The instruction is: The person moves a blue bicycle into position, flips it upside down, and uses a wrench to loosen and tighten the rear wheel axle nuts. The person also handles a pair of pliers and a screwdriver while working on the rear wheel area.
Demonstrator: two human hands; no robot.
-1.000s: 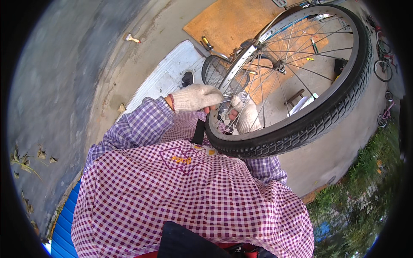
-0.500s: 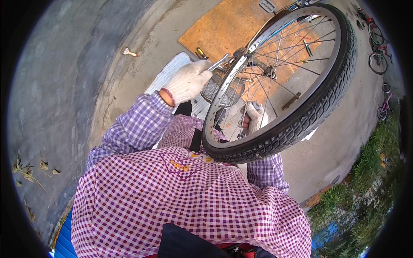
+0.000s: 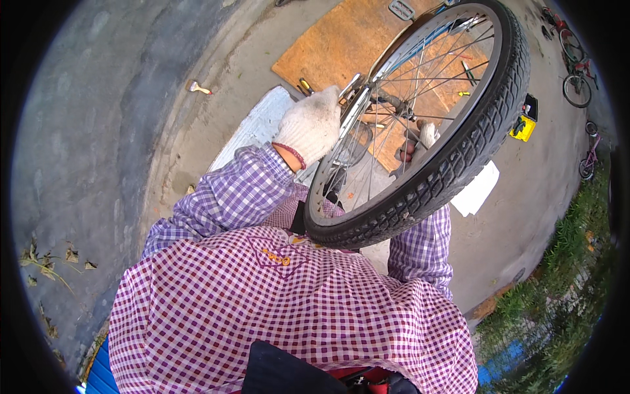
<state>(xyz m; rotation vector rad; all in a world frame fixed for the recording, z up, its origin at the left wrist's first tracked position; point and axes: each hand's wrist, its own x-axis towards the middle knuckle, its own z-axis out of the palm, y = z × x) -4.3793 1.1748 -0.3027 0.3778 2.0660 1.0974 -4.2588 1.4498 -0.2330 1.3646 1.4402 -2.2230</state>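
Note:
A bicycle wheel (image 3: 453,167) with a black knobby tyre and silver rim stands tilted in front of me, attached to a bicycle frame. My left hand (image 3: 311,128), in a whitish knit glove, is closed around a metal wrench (image 3: 350,86) on the wheel's left side, close to the axle end. Only the wrench's far part shows past the knuckles. Seen through the spokes, my gloved right hand (image 3: 426,135) is behind the wheel near the hub (image 3: 408,113). Its bare fingertips are curled; what they hold is hidden by rim and spokes.
Under the bicycle lies a brown board (image 3: 328,46) with a yellow-handled screwdriver (image 3: 305,85) and pliers (image 3: 470,73). A pale plank (image 3: 252,128) is left of it, a brush (image 3: 199,88) farther left. A yellow-black box (image 3: 524,126) and white sheet (image 3: 478,190) lie right.
My left hand has moved right and slightly down with the wrench, closer to the rim. My right hand has moved up and right behind the spokes, toward the hub. The wheel has shifted slightly left.

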